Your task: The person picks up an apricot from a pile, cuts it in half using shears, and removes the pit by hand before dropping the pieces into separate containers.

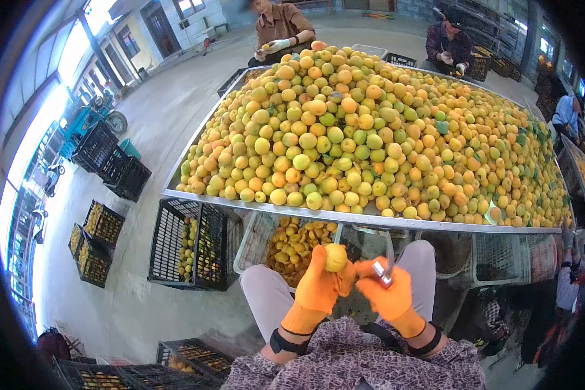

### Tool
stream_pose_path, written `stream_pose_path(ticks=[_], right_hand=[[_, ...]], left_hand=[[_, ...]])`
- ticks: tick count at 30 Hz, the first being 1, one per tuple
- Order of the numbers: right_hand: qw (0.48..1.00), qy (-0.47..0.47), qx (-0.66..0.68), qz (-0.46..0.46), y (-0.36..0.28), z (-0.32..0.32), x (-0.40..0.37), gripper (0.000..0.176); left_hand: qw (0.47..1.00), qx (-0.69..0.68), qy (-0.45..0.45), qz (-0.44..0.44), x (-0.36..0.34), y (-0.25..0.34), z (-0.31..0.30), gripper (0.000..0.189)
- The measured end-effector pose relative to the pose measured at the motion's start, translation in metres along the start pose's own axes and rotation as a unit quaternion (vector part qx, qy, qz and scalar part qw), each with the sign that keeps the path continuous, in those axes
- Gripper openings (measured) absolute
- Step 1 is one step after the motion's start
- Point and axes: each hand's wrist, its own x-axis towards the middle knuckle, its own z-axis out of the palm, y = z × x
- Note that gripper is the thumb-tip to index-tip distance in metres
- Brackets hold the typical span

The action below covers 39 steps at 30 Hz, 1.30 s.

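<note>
My left hand (318,289), in an orange glove, grips a yellow apricot (335,258) between thumb and fingers above my lap. Close beside it, my right hand (390,296), also gloved in orange, is closed around a small knife (383,275). Its blade points up and its handle is partly hidden by the fingers. Just beyond both hands, a pale plastic crate (248,249) holds split apricot pieces (299,246). Above that stands a metal-edged table (370,220) heaped with whole apricots (364,140) in yellow, orange and green.
Black crates (173,242) with apricots stand at the left under the table edge, and more (104,223) are on the floor. Other crates (497,260) are under the right side. Across the heap sit two people (283,29) (445,45) with fruit. A blue three-wheeler (84,127) is parked left.
</note>
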Motion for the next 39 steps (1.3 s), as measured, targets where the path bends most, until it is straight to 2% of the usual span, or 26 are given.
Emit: stream_pose_path(ticks=[2,4,5,6,8,10,12,14,16,17,18,20,22,23,25,26,27,28,29,30,31,33,37,39], right_hand=[[0.998,0.042,0.022,0.029,-0.008,-0.009,0.011,0.020],[0.993,-0.009,-0.103,-0.064,-0.001,-0.018,0.019,0.023],[0.993,-0.008,-0.104,-0.062,-0.002,-0.021,0.017,0.023],[0.989,-0.028,-0.141,-0.038,-0.006,-0.022,0.013,0.022],[0.982,-0.055,-0.178,-0.012,-0.014,-0.023,0.006,0.022],[0.985,-0.098,-0.121,0.071,-0.017,-0.023,-0.003,0.017],[0.984,-0.105,-0.128,0.062,-0.007,-0.025,-0.010,0.016],[0.984,-0.109,-0.133,0.053,-0.005,-0.027,-0.013,0.015],[0.977,-0.078,0.022,0.200,-0.013,-0.029,-0.014,0.015],[0.976,-0.077,0.022,0.201,-0.013,-0.028,-0.013,0.015],[0.978,-0.077,0.002,0.192,-0.014,-0.027,-0.013,0.015],[0.980,-0.075,-0.019,0.183,-0.011,-0.027,-0.014,0.015],[0.984,-0.015,0.042,0.170,-0.001,-0.025,-0.016,0.019],[0.984,-0.016,0.042,0.171,0.000,-0.024,-0.013,0.019],[0.991,0.003,-0.134,0.019,0.002,-0.023,-0.001,0.030],[0.988,-0.002,-0.153,0.007,-0.003,-0.021,0.005,0.043],[0.988,-0.002,-0.152,0.008,-0.002,-0.019,0.010,0.043],[0.978,-0.040,-0.183,-0.094,0.002,-0.017,0.016,0.044],[0.955,-0.078,-0.212,-0.194,0.004,-0.016,0.019,0.046],[0.966,-0.118,-0.195,-0.124,0.000,-0.016,0.018,0.050],[0.965,-0.121,-0.195,-0.124,-0.002,-0.016,0.017,0.050],[0.974,-0.154,-0.163,-0.016,-0.004,-0.017,0.017,0.050],[0.967,-0.185,-0.169,-0.047,0.010,-0.021,0.018,0.048],[0.966,-0.162,-0.193,-0.052,0.015,-0.023,0.015,0.050]], left_hand=[[0.996,0.072,-0.016,-0.054,-0.006,-0.002,-0.003,0.047],[0.994,0.087,0.015,-0.066,-0.009,-0.013,-0.001,0.048],[0.991,0.104,0.044,-0.072,-0.010,-0.017,-0.001,0.049],[0.990,0.111,0.001,-0.083,-0.013,-0.015,-0.005,0.049],[0.992,0.115,0.012,-0.059,-0.016,-0.013,0.001,0.049],[0.992,0.118,0.024,-0.033,-0.018,-0.009,0.010,0.051],[0.996,0.042,0.070,-0.038,-0.020,-0.005,0.018,0.052],[0.997,0.036,0.056,-0.040,-0.024,-0.004,0.022,0.051],[0.998,0.032,0.039,-0.044,-0.025,-0.004,0.017,0.050],[0.998,0.015,-0.008,-0.058,-0.024,-0.003,0.009,0.049],[0.996,-0.002,-0.055,-0.072,-0.023,-0.004,0.004,0.049],[0.996,0.003,-0.046,-0.072,-0.023,-0.005,0.002,0.048],[0.997,0.008,-0.038,-0.069,-0.023,-0.006,0.000,0.048],[0.997,0.021,-0.040,-0.060,-0.023,-0.008,-0.003,0.047],[0.997,0.034,-0.041,-0.052,-0.022,-0.012,-0.008,0.046],[0.996,0.055,-0.051,-0.050,-0.022,-0.014,-0.010,0.045],[0.994,0.076,-0.060,-0.047,-0.022,-0.015,-0.011,0.044],[0.994,0.076,-0.060,-0.047,-0.024,-0.017,-0.007,0.044],[0.993,0.099,-0.019,-0.055,-0.027,-0.017,0.000,0.043],[0.991,0.120,0.023,-0.062,-0.029,-0.018,0.004,0.042],[0.991,0.119,0.023,-0.061,-0.030,-0.018,0.002,0.042],[0.983,0.166,-0.058,-0.051,-0.032,-0.015,-0.006,0.049],[0.985,0.135,-0.052,-0.097,-0.035,-0.011,-0.009,0.045],[0.975,0.205,0.038,-0.075,-0.037,-0.005,0.004,0.032]])
